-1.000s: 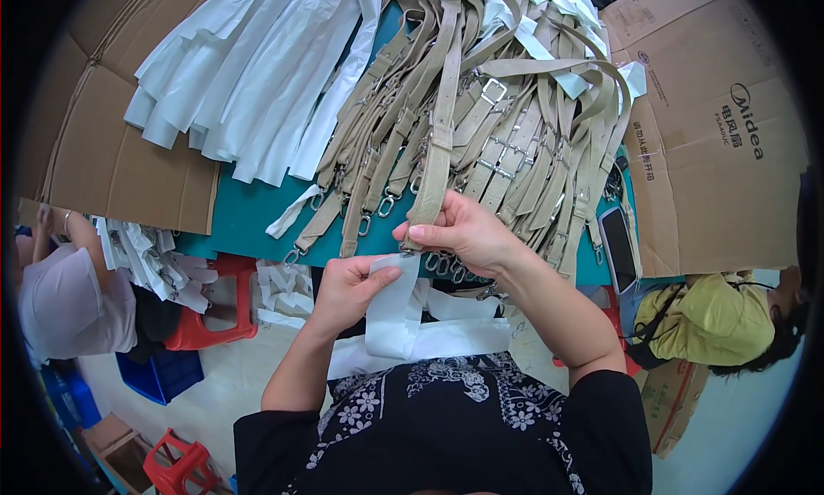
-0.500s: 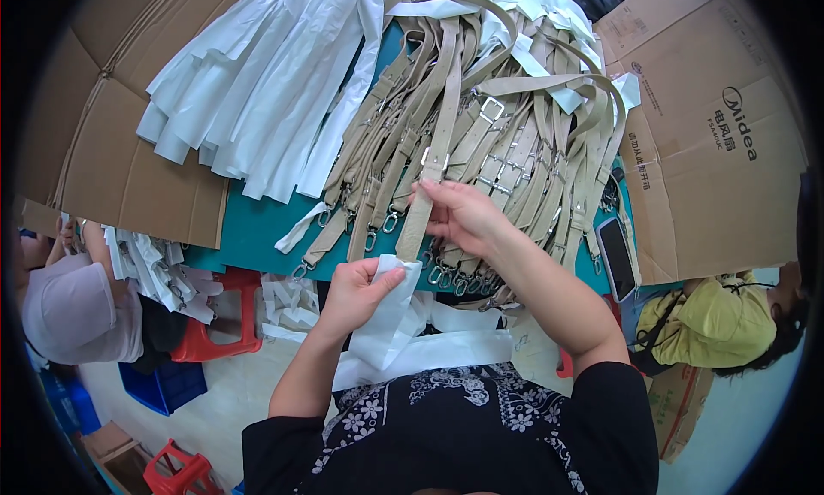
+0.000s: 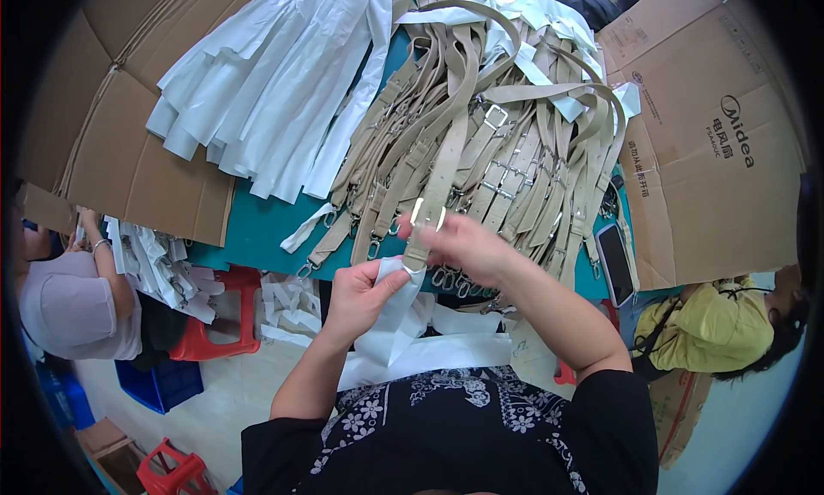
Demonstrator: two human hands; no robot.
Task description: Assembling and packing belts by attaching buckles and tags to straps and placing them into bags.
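Note:
A beige strap [image 3: 442, 165] with a metal buckle runs from the pile toward me, its near end partly inside a white paper sleeve [image 3: 396, 315]. My left hand [image 3: 365, 296] pinches the sleeve and strap end between thumb and fingers. At the buckle [image 3: 427, 214], my right hand [image 3: 468, 246] is beside the strap, its fingers smeared by motion, so their grip is unclear. Many more beige straps [image 3: 532, 173] with buckles and snap hooks lie heaped on the green table [image 3: 262, 225] just beyond my hands.
White paper strips [image 3: 266, 92] fan out at the far left over a cardboard sheet [image 3: 146, 152]. Another cardboard panel [image 3: 695, 143] stands at the right, near a phone [image 3: 614, 263]. Two people sit at either side, and a red stool [image 3: 227, 315] stands at the left.
The buckle has slid down the strap toward my left hand. My right hand has moved slightly down and toward me, blurring. The left hand keeps its pinch.

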